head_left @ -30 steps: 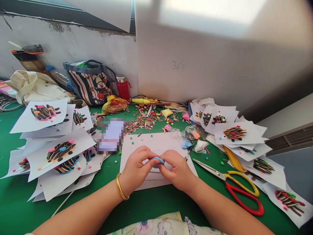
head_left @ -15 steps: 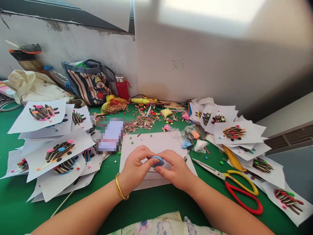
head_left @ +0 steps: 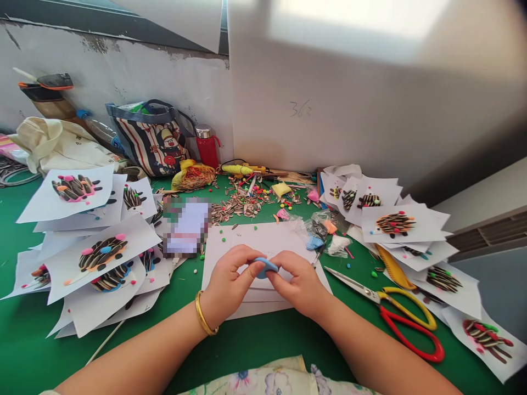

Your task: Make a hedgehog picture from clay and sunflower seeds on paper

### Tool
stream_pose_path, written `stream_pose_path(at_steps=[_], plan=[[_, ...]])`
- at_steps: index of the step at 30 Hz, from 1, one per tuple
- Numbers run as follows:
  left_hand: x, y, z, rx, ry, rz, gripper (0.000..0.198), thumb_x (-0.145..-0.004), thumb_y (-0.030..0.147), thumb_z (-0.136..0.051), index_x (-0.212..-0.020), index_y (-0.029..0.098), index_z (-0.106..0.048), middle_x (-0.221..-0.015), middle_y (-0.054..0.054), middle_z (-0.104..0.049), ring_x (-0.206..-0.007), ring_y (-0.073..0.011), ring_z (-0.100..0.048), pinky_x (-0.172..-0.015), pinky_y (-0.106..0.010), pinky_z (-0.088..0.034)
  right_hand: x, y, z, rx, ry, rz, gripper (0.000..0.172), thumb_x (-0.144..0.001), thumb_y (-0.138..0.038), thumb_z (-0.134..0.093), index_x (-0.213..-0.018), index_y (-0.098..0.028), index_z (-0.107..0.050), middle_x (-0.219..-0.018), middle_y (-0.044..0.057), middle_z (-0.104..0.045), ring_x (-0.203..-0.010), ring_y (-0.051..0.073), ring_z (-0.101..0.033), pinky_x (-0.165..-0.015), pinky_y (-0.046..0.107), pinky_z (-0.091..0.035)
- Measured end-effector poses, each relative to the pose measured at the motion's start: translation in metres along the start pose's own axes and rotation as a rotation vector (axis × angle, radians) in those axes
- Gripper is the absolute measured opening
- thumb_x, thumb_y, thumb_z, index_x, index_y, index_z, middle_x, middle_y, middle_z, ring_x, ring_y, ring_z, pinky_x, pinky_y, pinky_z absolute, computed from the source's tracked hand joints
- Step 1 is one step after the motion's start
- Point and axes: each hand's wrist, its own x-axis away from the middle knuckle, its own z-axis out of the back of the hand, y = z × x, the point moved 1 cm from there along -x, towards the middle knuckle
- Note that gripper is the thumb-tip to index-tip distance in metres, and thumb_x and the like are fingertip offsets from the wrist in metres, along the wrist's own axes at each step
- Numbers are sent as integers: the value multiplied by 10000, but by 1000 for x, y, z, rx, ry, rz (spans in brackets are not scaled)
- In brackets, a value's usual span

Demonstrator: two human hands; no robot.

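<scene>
A flattened piece of blue modelling clay [head_left: 264,265] is pinched between my two hands, above the white paper [head_left: 255,236]. My left hand [head_left: 230,274], with a gold bangle at the wrist, grips its left side between thumb and fingers. On the other side, my right hand [head_left: 298,280] holds the clay's right edge with thumb and forefinger. Faint pencil lines show on the paper just behind the clay. Part of the clay is covered by my fingertips.
Large scissors [head_left: 382,299] lie right of the paper. Decorated sheets [head_left: 102,249] are piled at left, more sheets [head_left: 395,225] at right. Sunflower seeds [head_left: 234,208] and small coloured balls are scattered behind. Bagged clay [head_left: 315,242], a blurred phone-like rectangle [head_left: 187,227] and a red flask [head_left: 207,148] stand around.
The blue clay has tilted and turned between my fingers, and my right thumb and fingers have shifted their hold along its edge. Everything else stays in place apart from a slight camera shift.
</scene>
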Motion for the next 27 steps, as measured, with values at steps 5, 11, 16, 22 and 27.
stream_pose_path(at_steps=[5, 11, 16, 22, 27], plan=[[0, 0, -2, -37, -41, -31, 190, -879, 255, -661, -1062, 249, -709, -926, -33, -631, -875, -162, -594, -781, -291, -491, 1, 0, -1, 63, 7, 21, 119, -856, -187, -561, -740, -204, -581, -698, -4, -585, -681, 146, -533, -677, 284, -395], [0, 1, -2, -13, -64, -20, 130, -895, 250, -643, -982, 254, -739, -800, -10, -603, -760, -138, -582, -697, -264, -479, -1, -2, -1, -8, -56, 27, 79, -889, -259, -607, -934, -228, -664, -831, 13, -674, -790, 165, -601, -742, 296, -423], [1, 2, -1, -54, -28, -81, 305, -866, 267, -680, -1170, 252, -667, -905, -29, -637, -863, -167, -592, -792, -308, -487, 0, 0, -1, 30, -19, 11, 67, -862, -198, -597, -825, -215, -651, -758, 10, -655, -728, 160, -586, -710, 296, -417], [-3, 4, 0, -22, -17, -20, 136, -914, 283, -618, -862, 226, -731, -749, -9, -610, -723, -134, -573, -666, -258, -468, 1, -2, -1, -22, -33, 0, 84, -897, -230, -572, -844, -215, -635, -776, 4, -641, -746, 149, -576, -722, 286, -424], [-2, 3, -1, -1, -9, -17, 256, -888, 305, -649, -1134, 239, -676, -915, -39, -658, -852, -168, -606, -781, -315, -506, 0, 0, 1, 0, -3, -10, 107, -890, -223, -560, -798, -210, -613, -757, 5, -620, -739, 154, -561, -715, 289, -424]])
